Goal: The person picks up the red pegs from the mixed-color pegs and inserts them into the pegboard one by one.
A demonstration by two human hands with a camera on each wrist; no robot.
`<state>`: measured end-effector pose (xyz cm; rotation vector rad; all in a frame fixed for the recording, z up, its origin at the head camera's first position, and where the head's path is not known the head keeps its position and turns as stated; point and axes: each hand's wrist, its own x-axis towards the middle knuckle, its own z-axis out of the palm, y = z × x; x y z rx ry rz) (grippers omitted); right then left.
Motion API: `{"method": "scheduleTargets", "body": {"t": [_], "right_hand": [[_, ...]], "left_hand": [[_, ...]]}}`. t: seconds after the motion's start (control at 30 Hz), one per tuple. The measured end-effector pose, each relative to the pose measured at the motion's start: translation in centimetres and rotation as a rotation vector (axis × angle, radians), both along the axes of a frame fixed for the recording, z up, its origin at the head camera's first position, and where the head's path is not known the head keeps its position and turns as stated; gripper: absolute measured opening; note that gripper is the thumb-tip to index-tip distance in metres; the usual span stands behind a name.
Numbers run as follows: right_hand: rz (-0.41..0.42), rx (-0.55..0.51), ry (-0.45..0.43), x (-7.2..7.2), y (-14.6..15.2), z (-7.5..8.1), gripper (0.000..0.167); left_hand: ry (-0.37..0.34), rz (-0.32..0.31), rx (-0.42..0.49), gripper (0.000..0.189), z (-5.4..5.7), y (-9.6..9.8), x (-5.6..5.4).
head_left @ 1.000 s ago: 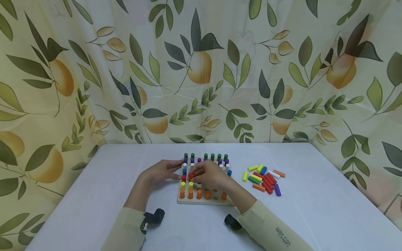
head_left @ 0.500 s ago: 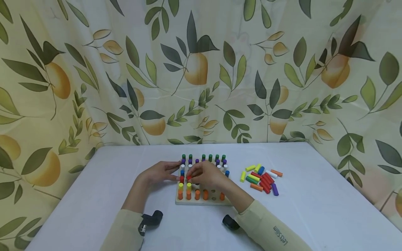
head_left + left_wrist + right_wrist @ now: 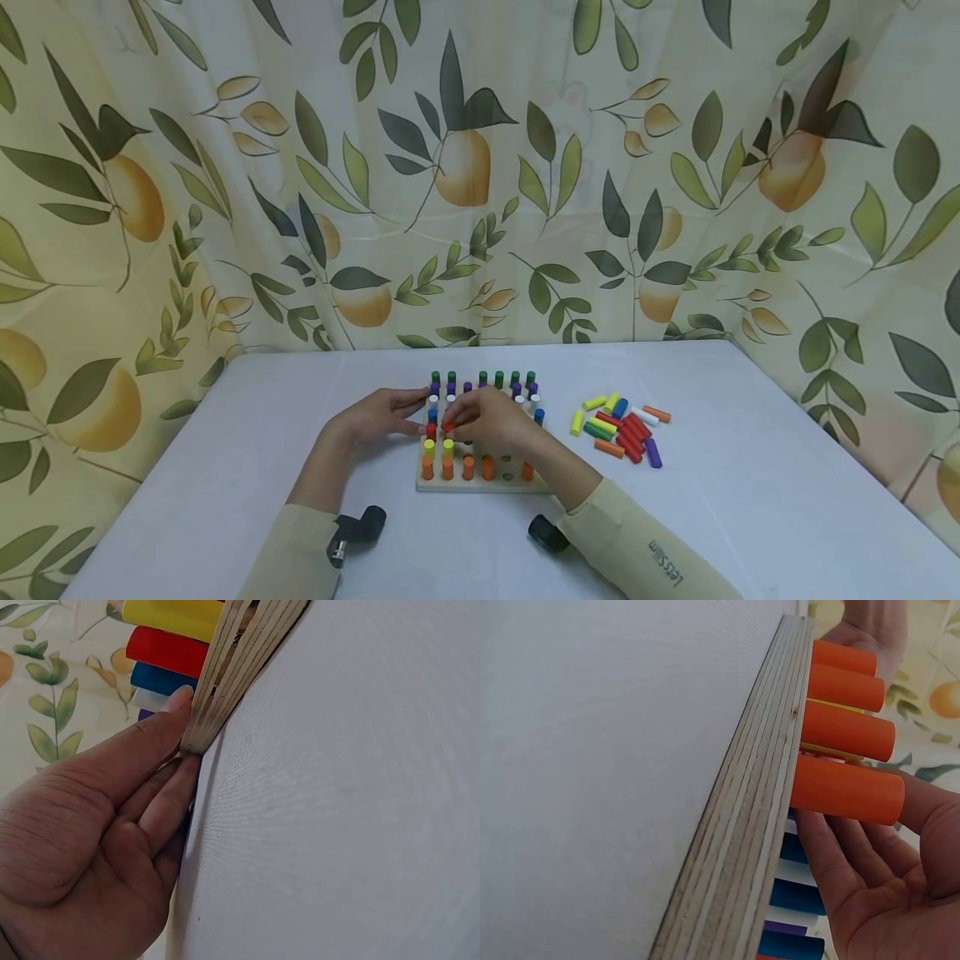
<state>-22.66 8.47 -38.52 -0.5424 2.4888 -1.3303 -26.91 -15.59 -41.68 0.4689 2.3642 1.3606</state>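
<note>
- Right hand (image 3: 493,421), in the head view, pinches a red peg (image 3: 447,427) between thumb and fingers, above the left part of a wooden pegboard (image 3: 480,487). Left hand (image 3: 372,414) rests against the board's left edge, fingers extended. Loose pegs (image 3: 635,427) lie in a heap on the surface (image 3: 720,500), to the right of the board.
- From the left wrist, the left thumb and fingers touch the board's edge, the thumb tip beside a blue peg (image 3: 161,677).
- From the right wrist, orange pegs (image 3: 847,789) line the near edge, hiding the right hand's fingertips and most of their grip.
</note>
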Motion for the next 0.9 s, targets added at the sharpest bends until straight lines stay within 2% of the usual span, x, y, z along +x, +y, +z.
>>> {"method": "scheduleTargets", "body": {"t": [0.53,0.9], "right_hand": [[0.008,0.036,0.028,0.4,-0.18,0.22,0.013],[0.018,-0.018,0.025,0.61,0.15,0.59,0.012]], "left_hand": [[0.031,-0.002,-0.042,0.07,-0.07,-0.14,-0.02],[0.034,0.01,-0.058,0.07,0.15,-0.02,0.26]]}}
